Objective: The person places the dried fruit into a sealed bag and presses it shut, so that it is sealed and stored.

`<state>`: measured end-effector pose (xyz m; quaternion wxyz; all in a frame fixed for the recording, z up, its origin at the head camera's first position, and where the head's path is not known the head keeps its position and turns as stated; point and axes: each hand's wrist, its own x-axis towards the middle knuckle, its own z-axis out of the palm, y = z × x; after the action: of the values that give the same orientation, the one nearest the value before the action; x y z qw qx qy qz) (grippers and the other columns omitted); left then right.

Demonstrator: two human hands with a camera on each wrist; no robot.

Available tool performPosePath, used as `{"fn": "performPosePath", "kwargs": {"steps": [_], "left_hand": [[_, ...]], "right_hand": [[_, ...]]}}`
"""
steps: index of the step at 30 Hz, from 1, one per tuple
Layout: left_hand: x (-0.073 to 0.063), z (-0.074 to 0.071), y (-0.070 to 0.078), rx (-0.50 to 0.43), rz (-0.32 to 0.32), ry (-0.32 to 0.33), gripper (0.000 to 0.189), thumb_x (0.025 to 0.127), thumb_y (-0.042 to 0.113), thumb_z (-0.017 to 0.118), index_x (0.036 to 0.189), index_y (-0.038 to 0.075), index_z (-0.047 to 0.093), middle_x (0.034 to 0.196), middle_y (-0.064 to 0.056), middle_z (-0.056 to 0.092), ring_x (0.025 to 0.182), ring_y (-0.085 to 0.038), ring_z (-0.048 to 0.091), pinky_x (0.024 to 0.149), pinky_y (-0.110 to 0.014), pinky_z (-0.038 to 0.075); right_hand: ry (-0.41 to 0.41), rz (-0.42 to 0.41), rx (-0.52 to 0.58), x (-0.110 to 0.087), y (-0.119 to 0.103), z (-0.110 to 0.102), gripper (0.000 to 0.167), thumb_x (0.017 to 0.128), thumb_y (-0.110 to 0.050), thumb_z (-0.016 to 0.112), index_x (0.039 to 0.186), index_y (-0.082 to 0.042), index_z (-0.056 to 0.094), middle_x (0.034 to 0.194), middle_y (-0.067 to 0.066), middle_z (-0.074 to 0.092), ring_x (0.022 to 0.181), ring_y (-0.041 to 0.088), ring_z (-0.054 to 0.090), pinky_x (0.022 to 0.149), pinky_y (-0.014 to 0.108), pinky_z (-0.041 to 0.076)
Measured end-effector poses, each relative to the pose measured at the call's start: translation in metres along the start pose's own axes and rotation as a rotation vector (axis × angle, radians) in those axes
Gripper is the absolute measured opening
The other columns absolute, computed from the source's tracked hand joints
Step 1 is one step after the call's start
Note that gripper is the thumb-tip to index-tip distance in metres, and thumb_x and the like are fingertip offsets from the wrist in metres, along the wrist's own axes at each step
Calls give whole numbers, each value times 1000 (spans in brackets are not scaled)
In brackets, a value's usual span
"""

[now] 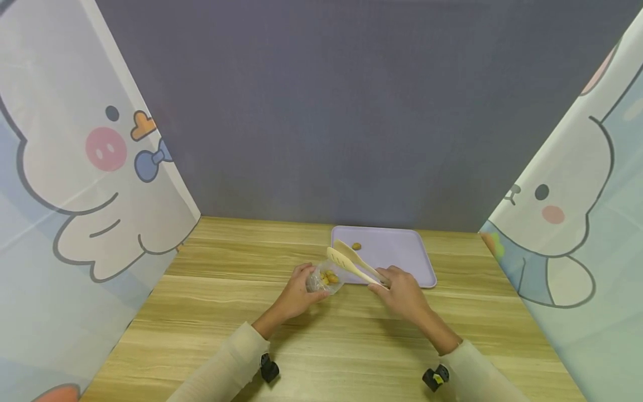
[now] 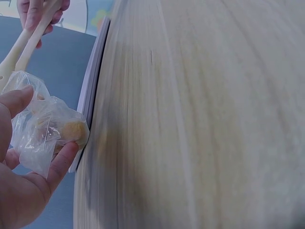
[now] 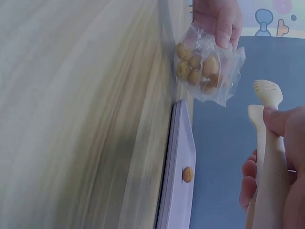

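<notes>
A clear plastic bag [image 1: 315, 283] with several round brown walnuts [image 3: 209, 67] inside is held by my left hand [image 1: 295, 296], its mouth open. Thumb and fingers curl round the bag's sides in the left wrist view. My right hand [image 1: 404, 295] grips a pair of cream tongs [image 1: 342, 261], one of whose tips is slotted. Those tips point toward the bag and stand apart above the tray's near left side, with nothing between them. One walnut [image 1: 356, 246] lies on the lilac tray [image 1: 402, 251], beyond the tong tips.
The tray lies at the back of the wood-grain table [image 1: 241, 262], near a grey panel [image 1: 321, 111]. Cartoon-printed sheets [image 1: 50, 167] stand on both sides. Around the hands in front is bare wood surface.
</notes>
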<state>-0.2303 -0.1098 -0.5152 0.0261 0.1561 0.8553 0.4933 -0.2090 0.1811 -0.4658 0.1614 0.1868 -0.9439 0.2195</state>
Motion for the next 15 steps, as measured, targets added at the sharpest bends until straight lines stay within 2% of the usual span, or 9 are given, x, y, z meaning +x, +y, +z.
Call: {"fn": "performPosePath", "kwargs": {"steps": [7, 15], "left_hand": [[1, 0, -1, 4, 9, 9, 70, 88, 38, 80, 142, 3, 53, 158, -24, 32, 138, -44, 44, 105, -59, 44], [1, -2, -3, 15, 16, 2, 71, 87, 39, 80, 141, 2, 53, 158, -23, 32, 136, -43, 46, 103, -57, 46]], "right_hand": [[26, 33, -9, 11, 11, -1, 44, 84, -29, 83, 116, -1, 74, 86, 12, 71, 70, 19, 62, 65, 41, 53], [8, 104, -37, 20, 25, 0, 46, 87, -33, 80, 119, -1, 73, 91, 15, 72, 78, 31, 69, 71, 49, 55]]}}
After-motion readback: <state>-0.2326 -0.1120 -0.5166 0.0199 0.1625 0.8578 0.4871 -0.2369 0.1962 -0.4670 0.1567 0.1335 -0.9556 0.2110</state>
